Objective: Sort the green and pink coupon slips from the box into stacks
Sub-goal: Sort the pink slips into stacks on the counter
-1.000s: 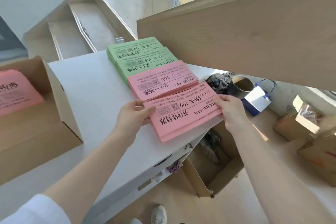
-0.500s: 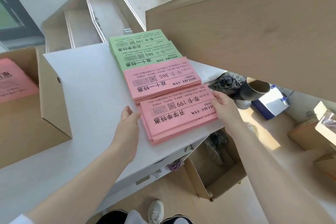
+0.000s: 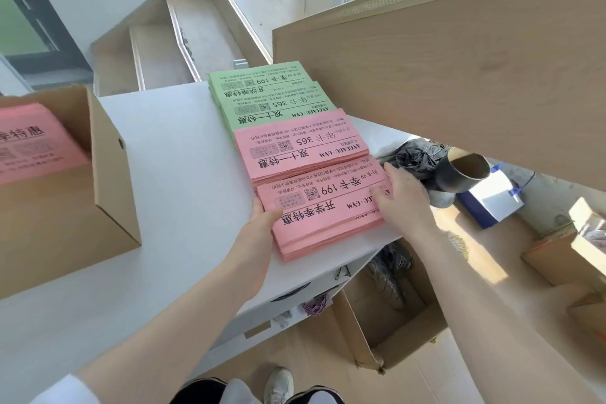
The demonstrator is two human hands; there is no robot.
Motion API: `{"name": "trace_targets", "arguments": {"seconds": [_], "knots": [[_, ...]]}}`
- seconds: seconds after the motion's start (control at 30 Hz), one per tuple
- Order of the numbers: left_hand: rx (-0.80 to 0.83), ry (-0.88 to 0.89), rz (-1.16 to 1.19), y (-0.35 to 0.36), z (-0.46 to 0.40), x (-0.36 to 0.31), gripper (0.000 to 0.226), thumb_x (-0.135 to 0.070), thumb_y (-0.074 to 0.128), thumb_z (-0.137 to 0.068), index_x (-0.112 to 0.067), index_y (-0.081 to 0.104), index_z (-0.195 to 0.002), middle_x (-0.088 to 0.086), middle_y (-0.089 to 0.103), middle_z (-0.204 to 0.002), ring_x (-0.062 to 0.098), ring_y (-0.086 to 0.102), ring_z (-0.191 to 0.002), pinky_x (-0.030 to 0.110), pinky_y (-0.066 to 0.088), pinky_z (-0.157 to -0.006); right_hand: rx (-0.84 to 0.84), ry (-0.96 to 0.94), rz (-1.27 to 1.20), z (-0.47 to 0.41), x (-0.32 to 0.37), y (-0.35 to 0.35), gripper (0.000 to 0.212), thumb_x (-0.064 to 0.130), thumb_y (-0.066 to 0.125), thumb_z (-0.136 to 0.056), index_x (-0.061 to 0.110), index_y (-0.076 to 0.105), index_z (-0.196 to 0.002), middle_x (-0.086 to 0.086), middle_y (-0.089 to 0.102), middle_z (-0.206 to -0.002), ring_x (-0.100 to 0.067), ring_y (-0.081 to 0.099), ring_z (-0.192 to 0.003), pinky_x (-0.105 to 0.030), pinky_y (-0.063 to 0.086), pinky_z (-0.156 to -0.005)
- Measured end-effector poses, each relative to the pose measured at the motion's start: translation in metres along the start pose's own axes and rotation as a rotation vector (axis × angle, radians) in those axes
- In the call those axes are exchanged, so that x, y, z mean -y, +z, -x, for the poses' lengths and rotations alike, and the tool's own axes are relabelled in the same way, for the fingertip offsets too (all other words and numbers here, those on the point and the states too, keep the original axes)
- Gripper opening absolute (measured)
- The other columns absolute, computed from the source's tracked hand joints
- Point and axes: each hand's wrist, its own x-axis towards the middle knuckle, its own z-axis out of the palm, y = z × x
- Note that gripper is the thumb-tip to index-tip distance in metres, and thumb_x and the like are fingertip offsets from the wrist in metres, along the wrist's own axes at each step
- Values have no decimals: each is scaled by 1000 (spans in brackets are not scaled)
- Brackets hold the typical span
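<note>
Four stacks of coupon slips lie in a row on the white surface (image 3: 157, 174), running away from the person. The near pink stack (image 3: 328, 213) is my landmark.

Left hand (image 3: 259, 226) at the near pink stack's left end: thumb lies over the top slip, the other fingers are out of sight along that end. Grip clamped on the stack's left end.

Right hand (image 3: 405, 197) at the stack's right end: fingers fairly straight, laid against the end and over the top slip's right corner. Grip apart, pressing rather than pinching.

Just beyond the near pink stack, touching or overlapping its far edge: second pink stack (image 3: 301, 144). Beyond that, a green stack (image 3: 278, 108), then a farther green stack (image 3: 259, 80), each overlapping the next like shingles.

Well to the left of the near pink stack: open cardboard box (image 3: 108, 180) on the same surface, with more pink slips (image 3: 32, 141) inside.

Right of the near pink stack, lower down off the surface's edge: crumpled black bag (image 3: 413, 154), dark tube (image 3: 465, 174), blue-and-white box (image 3: 492, 197). Below the stack on the floor: another open carton (image 3: 393, 331).
</note>
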Motion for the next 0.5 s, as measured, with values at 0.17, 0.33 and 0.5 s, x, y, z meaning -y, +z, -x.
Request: {"name": "trace_targets", "arguments": {"seconds": [0.17, 0.33, 0.5], "knots": [[-64, 108, -229, -11, 24, -23, 50, -9, 43, -95, -33, 32, -137, -26, 36, -130, -4, 33, -121, 19, 24, -97, -282, -350, 68, 21, 50, 14, 42, 20, 49, -88, 4, 52, -126, -13, 55, -129, -31, 43, -126, -41, 26, -109], [-179, 238, -346, -59, 45, -53, 28, -7, 46, -93, -29, 60, -102, -12, 61, -107, 1, 56, -102, 3, 38, -73, 27, -669, -129, 27, 130, 34, 29, 16, 50, -83, 7, 64, -107, -7, 64, -111, -26, 57, -105, -30, 39, -92], [-274, 394, -338, -126, 77, -84, 24, 1, 44, -92, -10, 65, -93, -4, 69, -94, 9, 66, -79, 18, 50, -75, 133, -821, -221, 38, 214, 63, 24, 17, 51, -86, 11, 64, -105, -1, 65, -108, -19, 58, -103, -22, 38, -88]]}}
